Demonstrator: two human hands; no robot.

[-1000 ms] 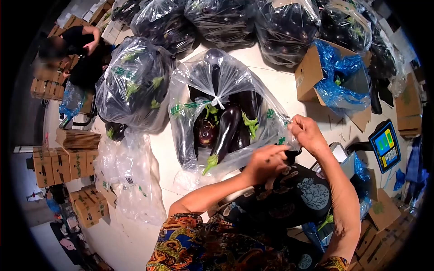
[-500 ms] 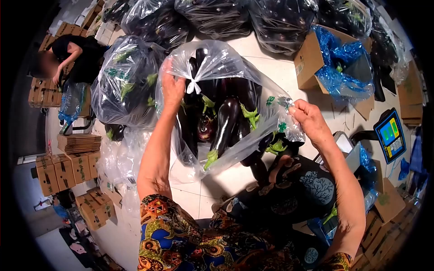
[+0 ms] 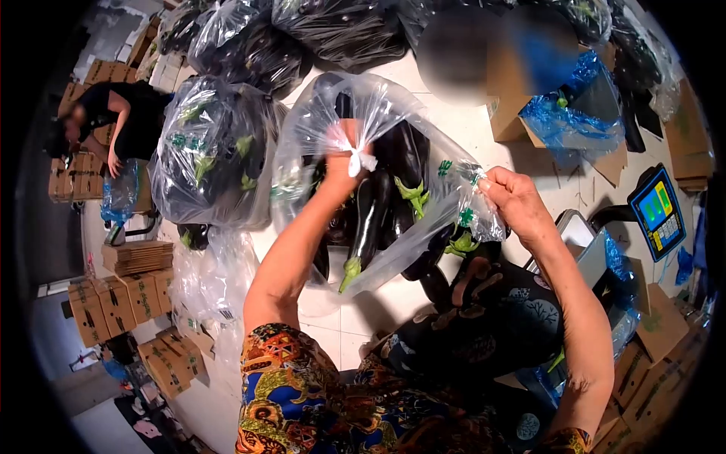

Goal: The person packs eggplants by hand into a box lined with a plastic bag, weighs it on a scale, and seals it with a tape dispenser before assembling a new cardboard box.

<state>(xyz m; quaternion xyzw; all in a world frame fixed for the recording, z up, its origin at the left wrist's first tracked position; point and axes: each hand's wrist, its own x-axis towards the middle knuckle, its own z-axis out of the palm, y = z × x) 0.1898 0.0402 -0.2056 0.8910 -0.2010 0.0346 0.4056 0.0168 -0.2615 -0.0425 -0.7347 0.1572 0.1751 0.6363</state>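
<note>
A large clear plastic bag lies wide open in front of me, its far end knotted white. Glossy dark eggplants with green caps fill it. My left hand reaches in through the opening, among the eggplants beneath the knot; the plastic veils its fingers, so I cannot tell what they grip. On the right, my right hand pinches the bag's printed edge and holds it out to the side. A few eggplants lie close to my knee at the bag's lower right side.
A tied bag of eggplants stands to the left, with more full bags along the back. At right are a cardboard box lined with blue plastic and a scale display. A person works beside cartons at far left.
My left hand has moved from the bag's left rim to the right, in beneath the knot. My right hand keeps its pinch on the bag. The person at left has shifted an arm.
</note>
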